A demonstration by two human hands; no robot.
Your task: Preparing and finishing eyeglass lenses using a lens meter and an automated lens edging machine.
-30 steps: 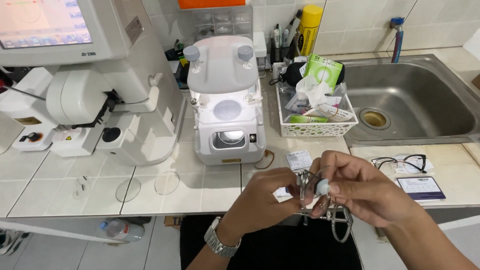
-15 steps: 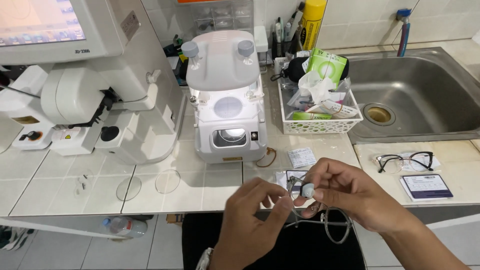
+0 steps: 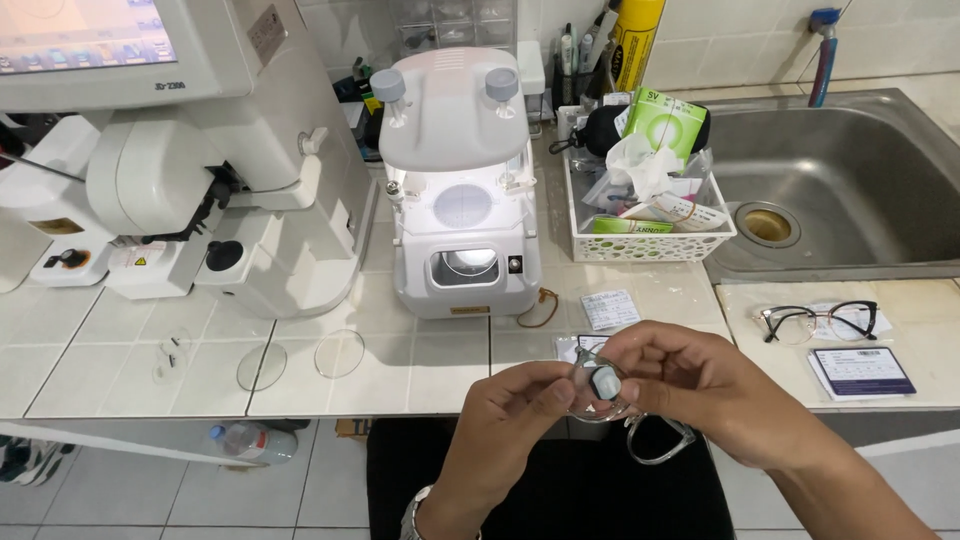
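Both hands meet low in the middle of the view, just past the front edge of the tiled surface (image 3: 400,375). The left hand (image 3: 510,425) comes up from about 6 o'clock, wrist bent, knuckles toward the camera, thumb and fingers pinched on the left edge of a clear lens (image 3: 598,392). The right hand (image 3: 700,390) reaches in from 4 o'clock, forearm running off the bottom right corner, fingers curled over and closed on the same lens from the right side. The lens has a small grey pad (image 3: 604,381) stuck on its middle. A clear glasses frame (image 3: 660,445) hangs under the right hand, looping out at about 5 o'clock from the lens; can't quite tell how it's held, it just dangles below the fingers.

Rest of the surface: a white machine with a lit window (image 3: 462,190) at 12 o'clock from the hands, a bigger white machine with a screen (image 3: 160,150) out at 10 o'clock. Two loose round lenses (image 3: 300,360) lie flat at 9 o'clock. A white basket (image 3: 650,240) full of packets sits at 1 o'clock, steel sink (image 3: 850,190) beside it. Black-rimmed glasses (image 3: 815,320) rest on paper at 2 o'clock, near a dark card (image 3: 858,370).
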